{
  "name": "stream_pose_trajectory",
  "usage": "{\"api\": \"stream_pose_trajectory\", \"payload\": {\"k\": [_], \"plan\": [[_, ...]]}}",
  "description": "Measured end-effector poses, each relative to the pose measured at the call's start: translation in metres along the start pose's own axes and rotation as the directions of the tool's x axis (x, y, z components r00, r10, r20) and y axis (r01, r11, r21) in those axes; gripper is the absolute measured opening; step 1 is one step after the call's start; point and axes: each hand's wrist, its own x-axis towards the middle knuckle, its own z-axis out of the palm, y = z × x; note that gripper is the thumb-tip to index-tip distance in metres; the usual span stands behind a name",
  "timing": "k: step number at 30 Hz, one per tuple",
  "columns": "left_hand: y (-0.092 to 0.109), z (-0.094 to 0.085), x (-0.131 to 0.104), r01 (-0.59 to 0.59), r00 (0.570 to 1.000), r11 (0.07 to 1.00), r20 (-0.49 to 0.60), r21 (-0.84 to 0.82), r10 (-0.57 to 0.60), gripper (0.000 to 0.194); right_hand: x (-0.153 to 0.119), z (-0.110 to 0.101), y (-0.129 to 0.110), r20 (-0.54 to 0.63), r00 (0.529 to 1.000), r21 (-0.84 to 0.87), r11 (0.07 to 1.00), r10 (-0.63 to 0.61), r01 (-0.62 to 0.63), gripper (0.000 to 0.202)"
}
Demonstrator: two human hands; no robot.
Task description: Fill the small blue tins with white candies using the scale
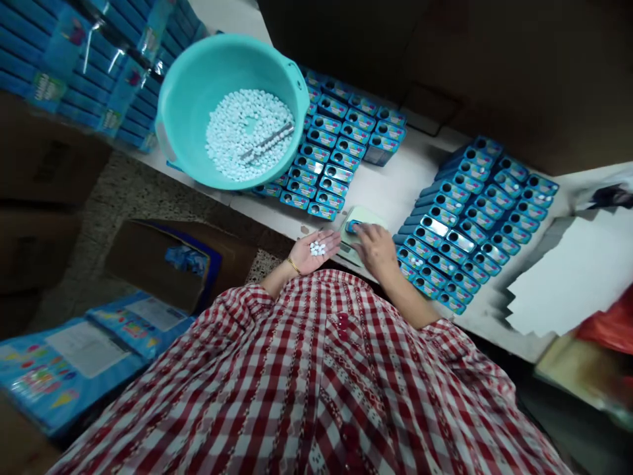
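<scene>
My left hand [311, 253] lies palm up with its fingers stretched flat, and a small heap of white round tablets [317, 248] rests on it. Close beside it, my right hand [376, 249] bends its fingers at a small blue tin [352, 226], mostly hidden by the fingers. This tin is on a pale green scale [364, 215]. Up to the left, a large turquoise basin [182, 92] contains many more white tablets [237, 125], with a metal scoop-like tool [267, 143] lying among them.
Rows of upright blue tins [316, 153] with round holes stand behind the scale. A second block of tins [455, 231] is to the right; white tablets show in some. Wrapped blue packs [89, 72] are stacked at upper left. An open cardboard box [158, 264] sits below the white table [388, 188].
</scene>
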Motion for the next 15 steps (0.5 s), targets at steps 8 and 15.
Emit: {"api": "stream_pose_trajectory", "payload": {"k": [8,15], "plan": [[-0.006,-0.024,-0.015,0.029,0.996,0.999,-0.08,0.04,-0.026,0.048,0.015,0.035,-0.084,0.2,0.95,0.221,0.955,-0.242,0.197,0.031],[-0.009,-0.028,-0.023,0.098,0.98,0.994,-0.178,0.043,-0.089,0.046,0.014,0.046,-0.082,0.2,0.933,0.332,0.916,-0.3,0.224,0.024]]}}
